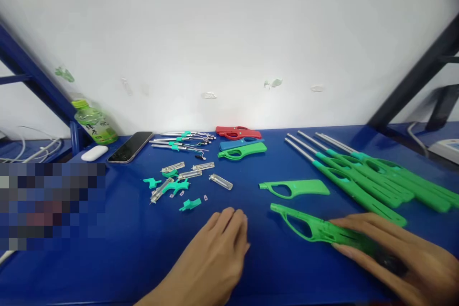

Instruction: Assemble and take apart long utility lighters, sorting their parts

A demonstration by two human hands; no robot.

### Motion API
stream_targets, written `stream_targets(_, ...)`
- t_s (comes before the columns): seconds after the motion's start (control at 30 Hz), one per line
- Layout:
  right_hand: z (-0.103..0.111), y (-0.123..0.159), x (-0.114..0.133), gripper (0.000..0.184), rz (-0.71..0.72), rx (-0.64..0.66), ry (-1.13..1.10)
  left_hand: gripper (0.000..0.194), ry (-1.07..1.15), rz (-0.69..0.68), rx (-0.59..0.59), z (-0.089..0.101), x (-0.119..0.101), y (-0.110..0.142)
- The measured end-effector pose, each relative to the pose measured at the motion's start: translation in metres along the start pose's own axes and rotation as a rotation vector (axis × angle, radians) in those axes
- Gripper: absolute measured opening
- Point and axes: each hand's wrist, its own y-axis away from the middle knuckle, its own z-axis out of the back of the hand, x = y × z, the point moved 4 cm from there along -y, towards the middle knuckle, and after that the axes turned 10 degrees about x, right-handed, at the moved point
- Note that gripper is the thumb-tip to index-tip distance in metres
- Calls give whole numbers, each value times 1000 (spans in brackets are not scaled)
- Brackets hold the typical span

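My right hand, at the lower right, grips the back end of a green lighter handle shell between thumb and fingers. The shell's trigger loop points left, and its inner side seems to face up. A dark patch under the palm is too blurred to make out. My left hand hovers low in the middle with its fingers curled together; whatever is inside them is hidden. Just beyond the held shell lies another green handle shell. Left of it are clear fuel tanks and teal plastic parts.
Several long-necked green lighters lie at the right. Toward the wall are red shells, a blue shell and metal rods with wires. A phone, white case and bottle occupy the back left.
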Motion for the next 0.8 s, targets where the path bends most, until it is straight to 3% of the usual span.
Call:
stream_targets(0.1, -12, -9, 14, 38, 56, 153, -28, 40, -89, 111, -53, 3, 15, 30)
stream_targets(0.23, -15, -36, 43, 39, 139, 119, 11, 42, -171, 185, -56, 4, 43, 54)
stream_targets(0.37, -13, -60, 73, 49, 277, 81, 107, 43, -166, 187, -87, 4, 70, 60)
stream_targets(0.53, 0, -81, 96, 52, 343, 74, 184, 39, -81, 258, -153, 0, 98, 63)
stream_targets(0.67, 1, -118, 120, 36, 377, 239, 145, 36, 14, 304, -191, -4, 107, 63)
stream_targets(0.8, -24, -165, 141, 39, 390, 372, 218, 38, 113, 347, -228, -4, 112, 62)
